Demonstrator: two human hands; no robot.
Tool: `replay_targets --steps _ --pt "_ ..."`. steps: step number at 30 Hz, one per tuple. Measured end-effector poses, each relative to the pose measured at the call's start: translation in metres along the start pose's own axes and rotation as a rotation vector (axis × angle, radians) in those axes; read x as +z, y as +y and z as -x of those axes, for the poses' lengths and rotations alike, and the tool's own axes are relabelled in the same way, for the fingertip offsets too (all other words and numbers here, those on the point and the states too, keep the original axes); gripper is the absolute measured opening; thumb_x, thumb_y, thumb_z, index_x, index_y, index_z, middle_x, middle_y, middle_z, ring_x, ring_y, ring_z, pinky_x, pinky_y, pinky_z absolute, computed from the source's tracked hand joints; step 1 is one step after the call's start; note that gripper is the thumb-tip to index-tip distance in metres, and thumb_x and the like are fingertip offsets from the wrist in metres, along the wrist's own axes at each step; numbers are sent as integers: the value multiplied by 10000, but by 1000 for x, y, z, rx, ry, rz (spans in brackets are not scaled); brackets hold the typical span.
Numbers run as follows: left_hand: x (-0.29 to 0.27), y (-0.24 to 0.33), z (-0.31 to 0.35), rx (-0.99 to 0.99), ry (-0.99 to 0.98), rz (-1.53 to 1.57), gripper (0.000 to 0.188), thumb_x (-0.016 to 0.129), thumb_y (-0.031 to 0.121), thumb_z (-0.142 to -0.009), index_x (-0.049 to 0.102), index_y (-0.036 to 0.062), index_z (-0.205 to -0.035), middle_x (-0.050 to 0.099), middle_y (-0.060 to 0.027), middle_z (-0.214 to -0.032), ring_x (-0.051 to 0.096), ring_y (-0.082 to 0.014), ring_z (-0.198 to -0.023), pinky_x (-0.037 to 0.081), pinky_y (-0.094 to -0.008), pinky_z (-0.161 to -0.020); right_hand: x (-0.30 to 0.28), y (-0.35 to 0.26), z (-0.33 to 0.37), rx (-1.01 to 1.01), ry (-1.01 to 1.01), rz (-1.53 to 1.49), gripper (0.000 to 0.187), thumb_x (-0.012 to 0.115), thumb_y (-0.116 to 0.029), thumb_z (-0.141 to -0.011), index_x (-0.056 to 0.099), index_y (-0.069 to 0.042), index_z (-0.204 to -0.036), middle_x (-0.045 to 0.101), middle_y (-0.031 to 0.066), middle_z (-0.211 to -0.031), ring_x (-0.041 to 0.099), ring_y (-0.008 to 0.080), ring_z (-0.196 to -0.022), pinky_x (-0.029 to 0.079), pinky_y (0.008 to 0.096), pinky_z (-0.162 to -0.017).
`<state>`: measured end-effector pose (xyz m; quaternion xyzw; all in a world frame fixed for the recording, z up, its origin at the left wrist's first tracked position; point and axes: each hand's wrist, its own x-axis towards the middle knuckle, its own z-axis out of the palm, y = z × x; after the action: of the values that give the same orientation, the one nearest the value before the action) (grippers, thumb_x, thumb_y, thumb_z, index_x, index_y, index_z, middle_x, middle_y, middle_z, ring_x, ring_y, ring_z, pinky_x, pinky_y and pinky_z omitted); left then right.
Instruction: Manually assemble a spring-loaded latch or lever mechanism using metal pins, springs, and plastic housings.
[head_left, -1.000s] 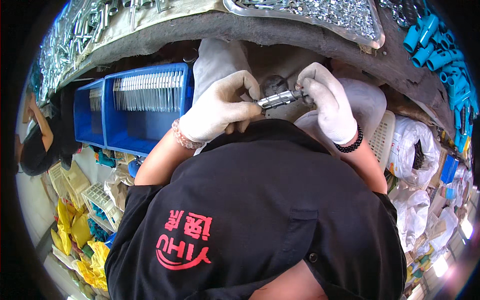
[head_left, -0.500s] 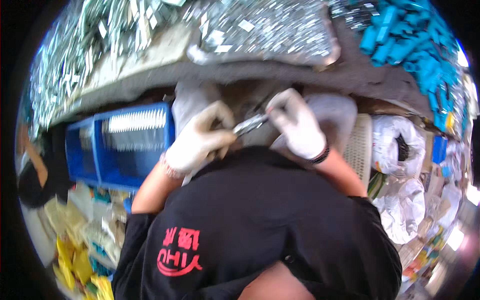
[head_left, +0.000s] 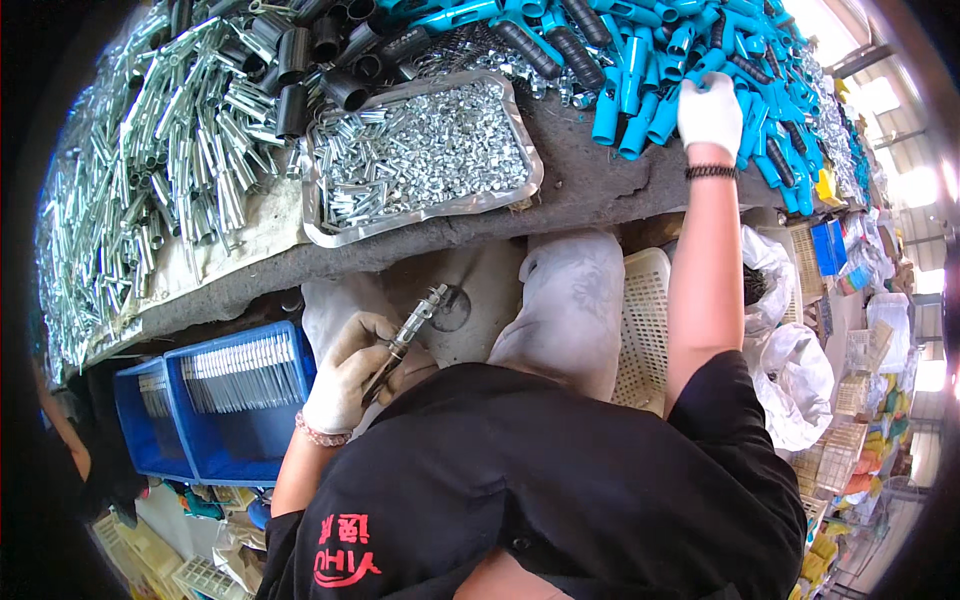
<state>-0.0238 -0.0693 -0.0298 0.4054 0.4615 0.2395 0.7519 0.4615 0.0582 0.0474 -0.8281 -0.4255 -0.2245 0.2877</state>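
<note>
My left hand (head_left: 352,372), in a white glove, is closed around a slim silvery metal mechanism (head_left: 418,318) with a dark lower part. It is held tilted above my lap, its upper end sticking out past the fingers. My right hand (head_left: 710,112), also gloved, is stretched out to the far right over a heap of blue plastic tubular handles (head_left: 632,75). Its fingers are curled on a blue handle (head_left: 707,62) there; the glove partly covers the grip. Some of the heap's handles carry black ribbed sleeves (head_left: 583,28).
A metal tray (head_left: 325,238) of small silvery parts lies on the bench, beside piled metal strips (head_left: 205,165) and black tubes (head_left: 293,70). A blue bin (head_left: 190,425) with thin metal pieces stands left; a cream basket (head_left: 645,320) and white sacks (head_left: 795,375) stand right.
My right hand has left the metal mechanism and reached up and right to the blue handles. My left hand keeps the mechanism, lower and more upright. The view has shifted.
</note>
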Motion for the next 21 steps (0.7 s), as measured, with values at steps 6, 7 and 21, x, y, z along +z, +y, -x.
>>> replay_targets --steps 6,7,21 --pt "-8 -3 4 41 -70 59 174 471 137 -936 487 51 -1087 617 -98 -728 573 -153 -550 461 -258 -524 10 33 -32 243 -392 148 868 777 -495 -726 512 84 -1317 613 316 -1264 611 407 -1193 481 442 -1026" --pt "-11 -5 5 45 -65 65 169 474 137 -935 497 52 -1079 617 -94 -742 578 -159 -553 469 -266 -532 12 39 -28 161 -294 147 849 777 -472 -745 504 84 -1326 642 289 -1221 646 388 -1123 507 430 -981" --pt "-25 -9 -5 -30 -65 43 125 556 156 -919 553 40 -967 603 -80 -685 534 -120 -489 396 -232 -448 -43 -66 215 122 -1202 -1178 161 660 -73 -906 616 -17 -1051 675 55 -937 615 81 -666 491 216 -578"
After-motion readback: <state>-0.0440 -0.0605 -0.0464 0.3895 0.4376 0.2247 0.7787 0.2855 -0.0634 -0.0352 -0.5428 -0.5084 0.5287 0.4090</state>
